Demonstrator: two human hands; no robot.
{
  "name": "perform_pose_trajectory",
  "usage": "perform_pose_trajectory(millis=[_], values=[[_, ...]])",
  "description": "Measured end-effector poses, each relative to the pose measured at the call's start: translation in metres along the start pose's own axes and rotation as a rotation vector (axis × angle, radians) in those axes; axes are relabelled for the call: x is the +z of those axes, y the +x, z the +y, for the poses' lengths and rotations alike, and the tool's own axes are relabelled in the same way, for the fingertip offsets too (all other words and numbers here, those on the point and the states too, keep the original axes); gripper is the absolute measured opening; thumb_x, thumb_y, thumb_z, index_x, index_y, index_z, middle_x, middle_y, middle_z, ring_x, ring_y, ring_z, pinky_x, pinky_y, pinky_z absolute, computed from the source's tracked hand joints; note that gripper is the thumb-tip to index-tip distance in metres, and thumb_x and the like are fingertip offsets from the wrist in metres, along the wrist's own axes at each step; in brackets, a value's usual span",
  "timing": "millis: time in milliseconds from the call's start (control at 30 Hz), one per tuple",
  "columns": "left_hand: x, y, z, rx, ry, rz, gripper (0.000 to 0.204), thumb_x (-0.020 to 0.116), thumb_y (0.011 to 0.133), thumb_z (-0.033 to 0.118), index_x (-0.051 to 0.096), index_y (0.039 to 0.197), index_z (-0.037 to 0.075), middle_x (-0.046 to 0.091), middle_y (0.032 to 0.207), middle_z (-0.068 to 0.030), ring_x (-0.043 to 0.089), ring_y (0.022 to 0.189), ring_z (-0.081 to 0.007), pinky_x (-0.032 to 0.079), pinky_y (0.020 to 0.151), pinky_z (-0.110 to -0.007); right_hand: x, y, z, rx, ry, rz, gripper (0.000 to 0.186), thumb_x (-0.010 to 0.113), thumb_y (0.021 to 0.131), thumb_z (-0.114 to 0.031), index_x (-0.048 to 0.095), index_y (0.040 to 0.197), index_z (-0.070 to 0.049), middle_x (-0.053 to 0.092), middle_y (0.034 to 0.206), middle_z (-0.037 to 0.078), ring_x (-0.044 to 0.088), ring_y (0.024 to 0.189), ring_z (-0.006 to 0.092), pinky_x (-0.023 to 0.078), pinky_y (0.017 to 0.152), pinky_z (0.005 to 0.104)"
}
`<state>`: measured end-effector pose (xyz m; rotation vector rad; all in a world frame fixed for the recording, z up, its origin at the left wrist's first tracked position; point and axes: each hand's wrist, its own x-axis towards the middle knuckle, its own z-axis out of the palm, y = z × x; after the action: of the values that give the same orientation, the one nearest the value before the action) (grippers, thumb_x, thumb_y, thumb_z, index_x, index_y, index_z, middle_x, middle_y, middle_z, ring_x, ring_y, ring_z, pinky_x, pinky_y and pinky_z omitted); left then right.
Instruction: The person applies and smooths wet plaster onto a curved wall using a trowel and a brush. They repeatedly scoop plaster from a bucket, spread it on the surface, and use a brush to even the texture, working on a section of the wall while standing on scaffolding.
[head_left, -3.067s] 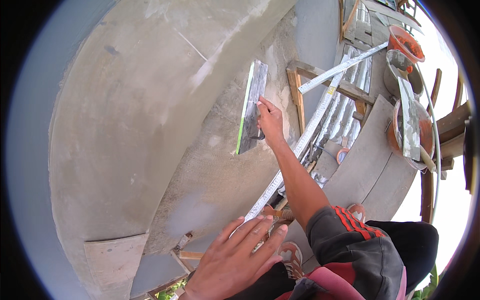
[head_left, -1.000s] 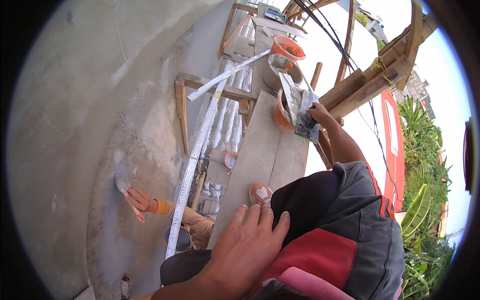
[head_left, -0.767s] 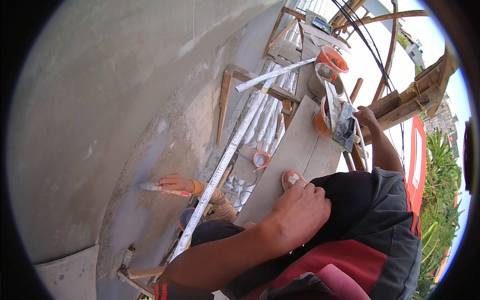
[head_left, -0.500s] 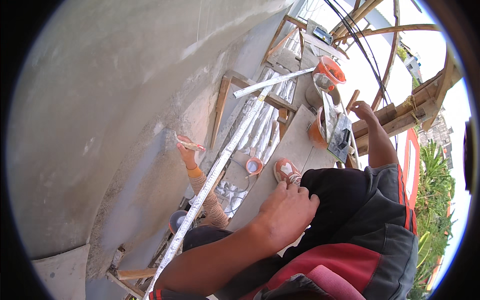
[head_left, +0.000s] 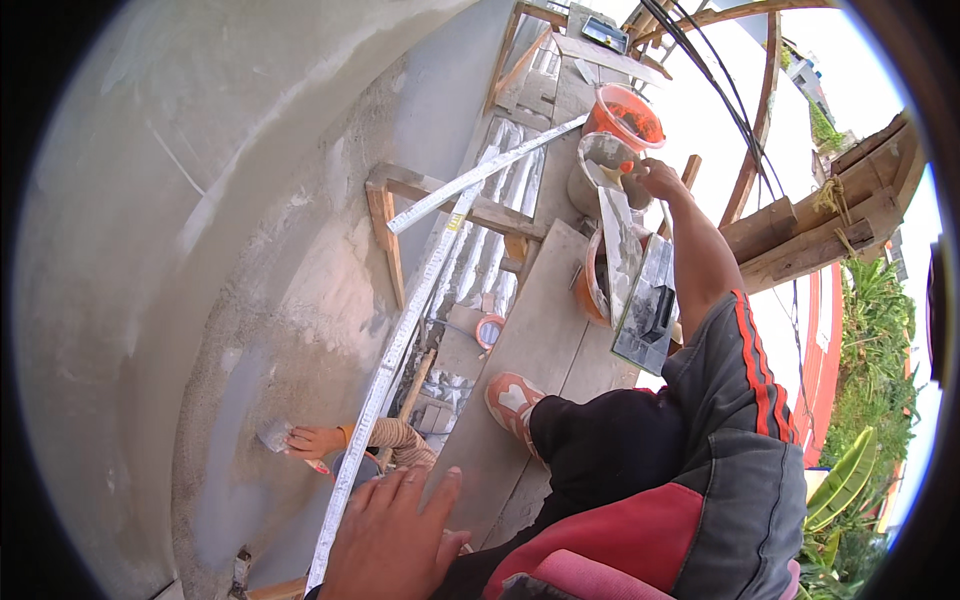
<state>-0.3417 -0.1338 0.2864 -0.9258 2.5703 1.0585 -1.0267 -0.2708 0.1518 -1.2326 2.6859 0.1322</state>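
My right hand [head_left: 660, 182] reaches to the rim of a grey bucket [head_left: 577, 185], its fingers curled beside a small orange handle end [head_left: 627, 167]. Whether they grip that handle I cannot make out. A grey-smeared flat blade [head_left: 622, 245] leans across the bucket and an orange one [head_left: 590, 285]. Beside them, under my right forearm, lies a plastering float [head_left: 640, 335] with a black handle. My left hand [head_left: 395, 540] is open at the lower edge, fingers spread, back up and nothing visible in it, next to a long metal straightedge [head_left: 385, 375].
Another person's hand [head_left: 318, 441] holds a scraper [head_left: 273, 435] against the plastered wall [head_left: 250, 330]. A second metal bar [head_left: 480, 175] crosses a wooden frame [head_left: 388, 235]. An orange tub [head_left: 625, 112] stands farther along the planks [head_left: 530, 330]. Black cables [head_left: 715, 85] hang at right.
My right hand has moved left to the grey bucket. My left hand has moved down and left, its fingers spreading. The other person's hand has shifted down along the wall. The view has shifted.
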Motion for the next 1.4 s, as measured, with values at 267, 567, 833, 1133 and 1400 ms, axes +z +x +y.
perform_pose_trajectory(millis=[267, 567, 833, 1133, 1400], values=[[-0.001, 0.035, -0.012, -0.334, -0.053, -0.049, 0.055, 0.074, 0.098, 0.024, 0.061, 0.148, 0.007, 0.064, 0.147, -0.0212, 0.06, 0.135, -0.0439, 0.047, 0.114, -0.053, 0.067, 0.106, 0.043, -0.046, 0.306, 0.15, 0.074, 0.082, 0.091, -0.027, 0.056, 0.158, -0.01, 0.068, 0.146, 0.023, 0.065, 0.136, 0.0392, 0.052, 0.113, 0.0479], [0.027, 0.053, -0.024, -0.486, -0.318, -0.085, 0.056, 0.074, 0.098, 0.023, 0.061, 0.15, 0.005, 0.063, 0.15, -0.0233, 0.059, 0.137, -0.0434, 0.046, 0.117, -0.051, 0.147, 0.207, 0.09, 0.25, 0.765, 0.124, 0.043, 0.088, 0.088, -0.029, 0.082, 0.129, -0.019, 0.081, 0.118, 0.01, 0.077, 0.111, 0.0245, 0.058, 0.098, 0.04], [0.025, 0.035, -0.045, -0.474, -0.066, 0.05, 0.062, 0.074, 0.1, 0.038, 0.061, 0.149, 0.003, 0.07, 0.133, -0.0186, 0.066, 0.125, -0.0398, 0.051, 0.107, -0.05, 0.071, 0.181, 0.095, 0.081, 1.13, 0.382, 0.048, 0.076, 0.104, -0.044, 0.073, 0.122, 0.0, 0.076, 0.093, 0.012, 0.077, 0.079, 0.0169, 0.066, 0.071, 0.0286], [0.039, 0.041, -0.06, -0.337, -0.149, 0.07, 0.061, 0.072, 0.102, 0.04, 0.06, 0.149, 0.004, 0.068, 0.136, -0.0187, 0.063, 0.13, -0.0393, 0.049, 0.111, -0.05, 0.031, 0.157, 0.157, -0.098, 1.089, 0.451, 0.042, 0.074, 0.103, -0.031, 0.074, 0.126, 0.004, 0.079, 0.103, 0.013, 0.076, 0.089, 0.0179, 0.061, 0.084, 0.0313], [0.034, 0.005, -0.025, -0.467, 0.017, 0.01, 0.062, 0.069, 0.105, 0.043, 0.056, 0.154, 0.007, 0.063, 0.144, -0.0173, 0.059, 0.136, -0.0376, 0.046, 0.116, -0.049, 0.05, 0.12, 0.123, -0.003, 1.453, 0.768, 0.043, 0.078, 0.104, -0.032, 0.074, 0.119, 0.008, 0.078, 0.101, 0.012, 0.075, 0.089, 0.0167, 0.062, 0.081, 0.0283]])
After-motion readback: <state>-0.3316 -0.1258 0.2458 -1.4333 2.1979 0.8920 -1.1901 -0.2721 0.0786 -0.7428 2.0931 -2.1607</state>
